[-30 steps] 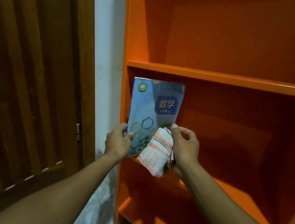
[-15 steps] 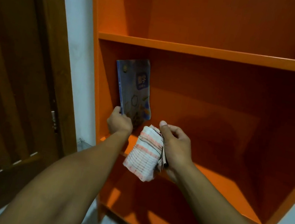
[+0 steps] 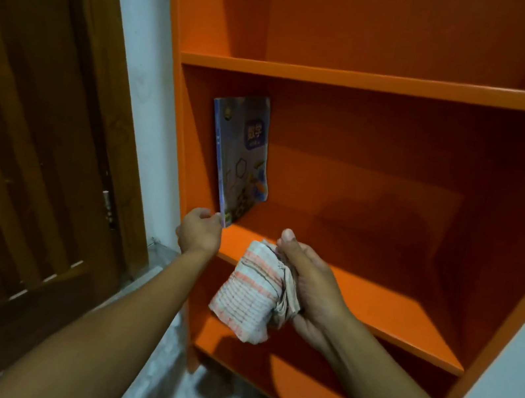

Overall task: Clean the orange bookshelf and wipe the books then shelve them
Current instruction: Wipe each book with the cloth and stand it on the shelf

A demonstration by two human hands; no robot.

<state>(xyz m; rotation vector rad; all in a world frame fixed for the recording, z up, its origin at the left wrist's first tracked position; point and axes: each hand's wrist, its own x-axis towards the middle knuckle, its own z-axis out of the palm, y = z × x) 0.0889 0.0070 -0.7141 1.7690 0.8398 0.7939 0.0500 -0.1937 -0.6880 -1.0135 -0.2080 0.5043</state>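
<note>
My left hand [image 3: 198,234] pinches the blue paperback textbook [image 3: 241,157] upright at ten o'clock in the orange wooden bookshelf [image 3: 392,81]; my right hand [image 3: 306,284] grips a folded checked cloth [image 3: 246,295].

My blue book [image 3: 243,157] stands upright (slightly curled) against the orange shelf's [image 3: 395,82] left wall, mid-frame.

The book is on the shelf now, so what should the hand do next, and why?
Probably let go: the book already stands on the orange shelf, leaning against its left wall, with the left hand at its bottom corner. The right hand holds the cloth.
</note>
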